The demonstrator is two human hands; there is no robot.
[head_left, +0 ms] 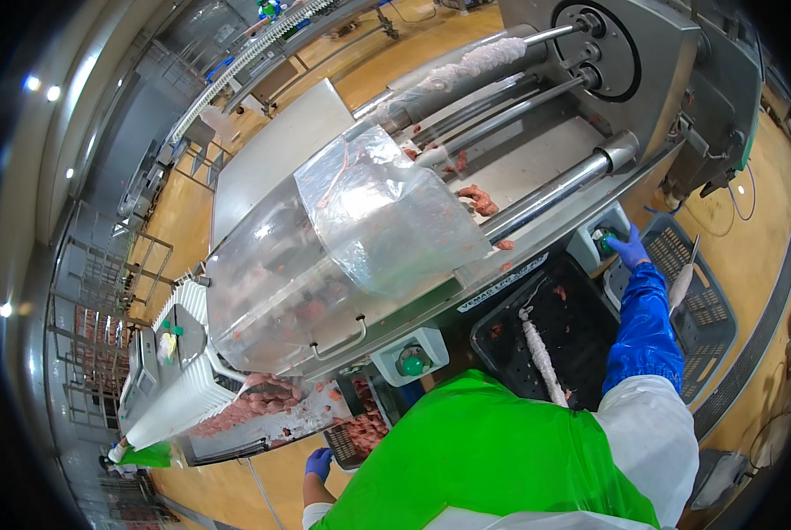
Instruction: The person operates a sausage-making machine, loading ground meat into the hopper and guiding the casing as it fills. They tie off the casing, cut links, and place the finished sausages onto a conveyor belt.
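- Hanging low beside the green plastic apron (493, 450), the left hand (318, 462) in a blue glove has its fingers curled together, holding nothing, near the tray of pink minced meat (365, 433).
- Centre: a clear curved plastic guard (325, 256) covers the steel machine bed (537, 168).
- A pale sausage casing (541, 358) lies in the black perforated crate (501, 331).
- The right hand (628, 247), blue-gloved, rests its fingers on the round green push-button (600, 237); their spread cannot be told.

Right hand (629, 247) on a button box (600, 238) at the machine's (342, 265) edge; slotted crates (546, 327) just below and beside it; meat tray (263, 415) just above left hand (319, 462).
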